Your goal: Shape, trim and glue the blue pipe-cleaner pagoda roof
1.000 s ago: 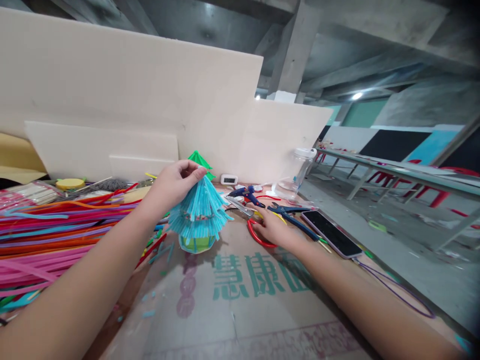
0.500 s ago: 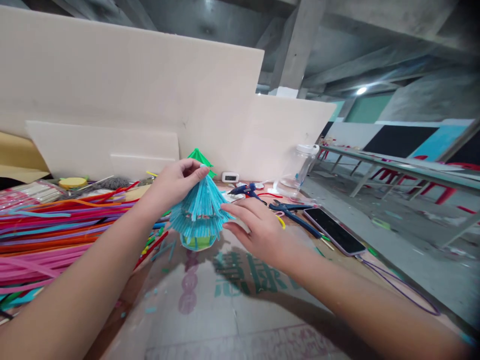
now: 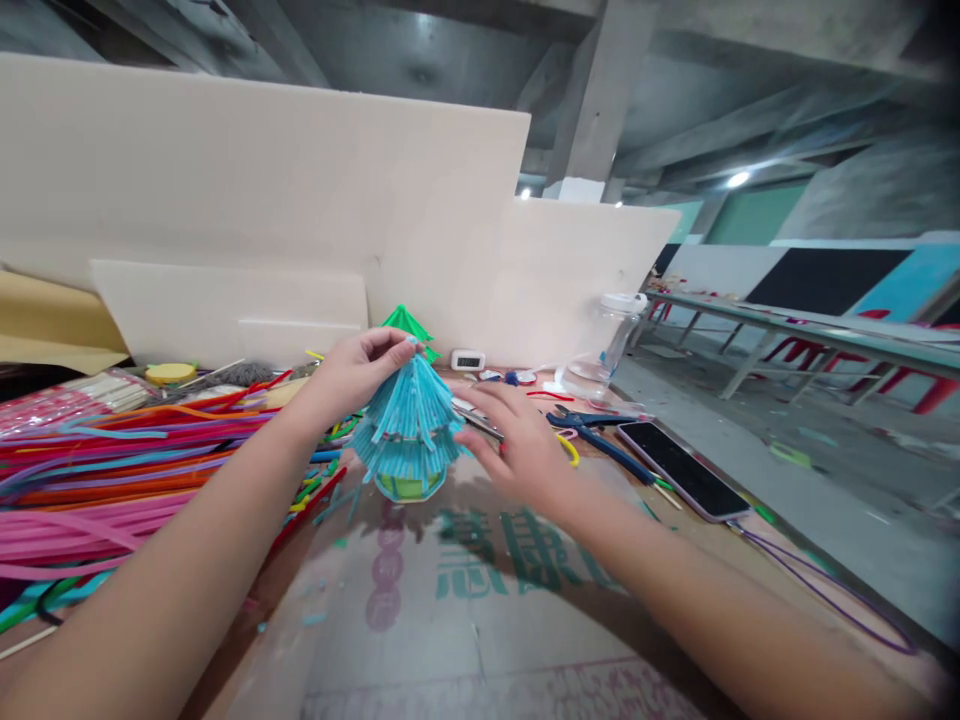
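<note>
A tiered blue craft tree [image 3: 411,415], which looks made of pipe cleaners, stands upright on the table over a yellow-green base [image 3: 411,487]. Its tip is pinched between the thumb and fingers of my left hand [image 3: 358,370]. At the tree's right side is my right hand [image 3: 529,450], fingers stretched out and apart, with nothing visible in it. Its fingertips are close to the lower edge of the upper tier; I cannot tell whether they touch. Behind the blue tree, a green pointed piece [image 3: 405,320] is partly hidden.
Bundles of coloured pipe cleaners [image 3: 82,520] cover the left side. Pliers [image 3: 600,440], a phone [image 3: 682,470] with a purple cord and a clear bottle [image 3: 600,350] are on the right. A small digital timer [image 3: 468,360] stands before the pale boards [image 3: 262,190].
The view has shifted slightly, so everything sits a little further right and lower. My left hand keeps its pinch on the tip; my right hand stays beside the tree, now covering the glue gun.
</note>
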Demonstrator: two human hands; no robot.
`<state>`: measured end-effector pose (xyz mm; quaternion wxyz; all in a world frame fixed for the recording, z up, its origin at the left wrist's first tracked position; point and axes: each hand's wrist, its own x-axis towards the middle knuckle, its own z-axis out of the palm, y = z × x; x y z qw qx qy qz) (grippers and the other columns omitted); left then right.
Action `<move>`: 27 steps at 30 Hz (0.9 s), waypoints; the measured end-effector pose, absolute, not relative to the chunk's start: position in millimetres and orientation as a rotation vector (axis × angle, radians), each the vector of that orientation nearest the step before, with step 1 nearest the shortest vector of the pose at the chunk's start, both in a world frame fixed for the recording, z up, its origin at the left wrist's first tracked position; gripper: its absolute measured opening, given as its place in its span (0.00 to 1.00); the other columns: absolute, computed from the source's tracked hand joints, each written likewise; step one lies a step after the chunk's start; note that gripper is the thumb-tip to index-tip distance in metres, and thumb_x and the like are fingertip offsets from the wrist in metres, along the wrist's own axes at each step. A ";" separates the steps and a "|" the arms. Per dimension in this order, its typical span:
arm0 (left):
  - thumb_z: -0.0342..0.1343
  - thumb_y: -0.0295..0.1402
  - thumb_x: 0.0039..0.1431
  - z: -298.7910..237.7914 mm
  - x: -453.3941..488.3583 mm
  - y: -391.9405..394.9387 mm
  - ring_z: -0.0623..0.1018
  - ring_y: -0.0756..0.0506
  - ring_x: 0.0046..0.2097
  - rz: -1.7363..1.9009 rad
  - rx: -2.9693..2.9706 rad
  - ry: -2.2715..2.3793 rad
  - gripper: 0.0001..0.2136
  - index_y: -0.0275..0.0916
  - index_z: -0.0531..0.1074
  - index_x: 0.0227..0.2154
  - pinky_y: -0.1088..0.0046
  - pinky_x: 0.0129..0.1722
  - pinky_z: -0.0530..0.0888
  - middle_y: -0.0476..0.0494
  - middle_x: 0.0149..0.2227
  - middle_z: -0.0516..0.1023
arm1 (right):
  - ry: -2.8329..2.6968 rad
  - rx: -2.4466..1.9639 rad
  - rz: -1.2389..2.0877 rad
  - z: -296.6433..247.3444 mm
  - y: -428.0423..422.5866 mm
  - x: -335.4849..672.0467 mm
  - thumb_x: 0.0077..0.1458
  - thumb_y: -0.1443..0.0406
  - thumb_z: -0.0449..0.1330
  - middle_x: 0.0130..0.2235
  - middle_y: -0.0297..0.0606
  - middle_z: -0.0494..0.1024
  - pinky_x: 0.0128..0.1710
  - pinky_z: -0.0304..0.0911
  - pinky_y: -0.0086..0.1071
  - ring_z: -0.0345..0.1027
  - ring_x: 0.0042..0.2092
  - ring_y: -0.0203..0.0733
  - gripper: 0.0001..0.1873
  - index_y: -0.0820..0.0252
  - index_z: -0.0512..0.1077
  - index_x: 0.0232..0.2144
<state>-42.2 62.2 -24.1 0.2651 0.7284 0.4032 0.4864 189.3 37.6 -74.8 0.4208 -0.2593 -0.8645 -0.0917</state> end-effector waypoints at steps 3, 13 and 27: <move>0.53 0.52 0.56 -26.0 -39.8 61.3 0.75 0.45 0.35 1.268 1.990 1.043 0.24 0.34 0.75 0.42 0.73 0.33 0.72 0.41 0.37 0.79 | -2.073 -0.751 0.078 -85.3 53.0 199.4 0.60 0.57 0.56 0.58 0.45 0.66 0.58 0.57 0.44 0.61 0.57 0.46 0.27 0.56 0.58 0.60; 0.50 0.34 0.62 0.5 -46.0 21.9 0.76 0.44 0.43 1.394 2.694 1.277 0.09 0.38 0.74 0.37 0.68 0.45 0.71 0.44 0.39 0.78 | -1.822 -0.906 0.805 -144.7 73.1 193.7 0.61 0.47 0.48 0.59 0.46 0.67 0.61 0.53 0.46 0.59 0.61 0.48 0.33 0.57 0.57 0.62; 0.54 0.36 0.62 -54.7 -49.9 9.9 0.71 0.40 0.51 1.155 3.300 1.247 0.11 0.36 0.70 0.43 0.60 0.52 0.69 0.36 0.49 0.73 | -1.909 -0.754 1.090 -141.7 74.4 191.5 0.57 0.51 0.56 0.50 0.41 0.76 0.55 0.60 0.44 0.68 0.52 0.48 0.23 0.59 0.73 0.48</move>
